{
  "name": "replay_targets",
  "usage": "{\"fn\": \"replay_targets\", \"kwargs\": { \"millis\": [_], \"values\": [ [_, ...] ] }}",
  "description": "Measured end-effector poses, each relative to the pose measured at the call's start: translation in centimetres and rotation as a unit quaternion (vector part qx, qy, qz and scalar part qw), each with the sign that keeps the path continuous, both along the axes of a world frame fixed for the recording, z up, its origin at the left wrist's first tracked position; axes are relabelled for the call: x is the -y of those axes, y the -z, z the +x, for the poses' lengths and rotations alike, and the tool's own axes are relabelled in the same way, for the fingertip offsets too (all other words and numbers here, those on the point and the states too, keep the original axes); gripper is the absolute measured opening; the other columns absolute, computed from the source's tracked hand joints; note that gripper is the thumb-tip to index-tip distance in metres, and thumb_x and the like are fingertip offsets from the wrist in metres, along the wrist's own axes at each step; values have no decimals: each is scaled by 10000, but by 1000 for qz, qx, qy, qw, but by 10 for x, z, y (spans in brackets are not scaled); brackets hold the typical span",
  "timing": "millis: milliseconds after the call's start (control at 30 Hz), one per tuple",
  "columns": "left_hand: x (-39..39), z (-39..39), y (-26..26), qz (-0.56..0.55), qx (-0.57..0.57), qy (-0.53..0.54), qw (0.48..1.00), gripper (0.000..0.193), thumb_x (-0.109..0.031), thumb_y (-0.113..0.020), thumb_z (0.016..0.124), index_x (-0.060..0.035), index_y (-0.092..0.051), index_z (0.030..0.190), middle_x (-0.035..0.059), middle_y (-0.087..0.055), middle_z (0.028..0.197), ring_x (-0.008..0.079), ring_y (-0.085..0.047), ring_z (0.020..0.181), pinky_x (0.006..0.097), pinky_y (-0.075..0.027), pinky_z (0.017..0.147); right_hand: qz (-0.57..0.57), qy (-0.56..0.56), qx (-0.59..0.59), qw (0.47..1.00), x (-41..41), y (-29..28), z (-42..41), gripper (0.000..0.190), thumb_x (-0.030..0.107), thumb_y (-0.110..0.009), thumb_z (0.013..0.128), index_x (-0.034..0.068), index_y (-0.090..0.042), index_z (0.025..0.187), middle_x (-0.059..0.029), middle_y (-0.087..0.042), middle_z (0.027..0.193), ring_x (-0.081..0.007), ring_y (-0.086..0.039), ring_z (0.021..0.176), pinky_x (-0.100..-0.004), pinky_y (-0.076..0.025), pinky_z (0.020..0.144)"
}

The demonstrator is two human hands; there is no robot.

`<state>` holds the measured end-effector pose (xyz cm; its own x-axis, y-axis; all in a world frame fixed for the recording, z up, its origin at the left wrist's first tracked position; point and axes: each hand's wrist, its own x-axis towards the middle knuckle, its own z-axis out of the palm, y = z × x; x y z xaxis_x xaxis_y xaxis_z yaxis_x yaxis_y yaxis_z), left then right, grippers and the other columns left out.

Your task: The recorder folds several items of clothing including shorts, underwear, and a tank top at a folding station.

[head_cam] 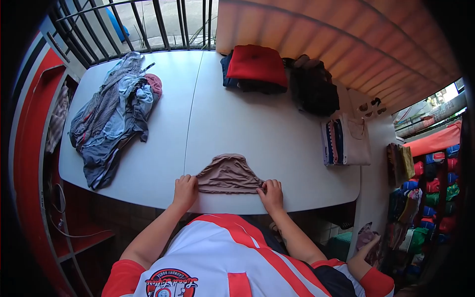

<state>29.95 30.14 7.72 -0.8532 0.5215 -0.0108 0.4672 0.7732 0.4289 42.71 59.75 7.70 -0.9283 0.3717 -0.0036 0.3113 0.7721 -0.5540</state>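
Note:
A brown pair of underpants [228, 174] lies spread flat near the front edge of the white table [219, 126]. My left hand [185, 191] pinches its left corner. The right corner is gripped between the thumb and fingers of my right hand [271, 195]. Some wrinkles run across the cloth, and its wider edge faces me.
A loose heap of clothes [115, 115] covers the table's left side. Toward the back are a folded stack with a red garment [258, 67] on top and a black pile [315, 89]. Folded clothes [347, 141] stand at right. Another person's arm [365, 252] shows lower right.

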Motion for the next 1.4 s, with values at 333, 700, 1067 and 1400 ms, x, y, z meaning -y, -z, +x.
{"fn": "replay_targets", "kwargs": {
  "millis": [333,700,1067,1400],
  "values": [
    [21,2,0,36,-36,192,980,212,-50,-596,751,-73,-599,963,67,-565,935,250,-541,941,367,-439,808,41,-212,-67,974,-3,7,4,190,92,-648,751,107,-612,937,-56,-577,960,-256,-548,936,-375,-444,817],
    [12,-26,0,20,144,2,989,177,-217,-706,767,-54,-656,717,92,-619,753,282,-545,849,418,-408,785,-114,-78,74,988,-17,4,-25,97,141,-659,801,82,-618,867,-67,-644,854,-285,-557,886,-399,-440,794],
    [-4,1,8,21,-79,200,976,241,-49,-556,768,-57,-552,1008,86,-542,964,270,-524,969,363,-440,861,81,-203,-51,974,4,15,-13,198,100,-638,756,120,-609,951,-63,-560,945,-247,-532,958,-374,-420,837],
    [9,-34,5,81,49,152,984,170,-86,-640,790,-76,-615,957,79,-619,909,263,-557,885,396,-432,812,47,-211,2,976,-25,6,-42,134,194,-658,796,111,-651,901,-48,-601,915,-257,-533,935,-377,-412,831]
  ]
}}
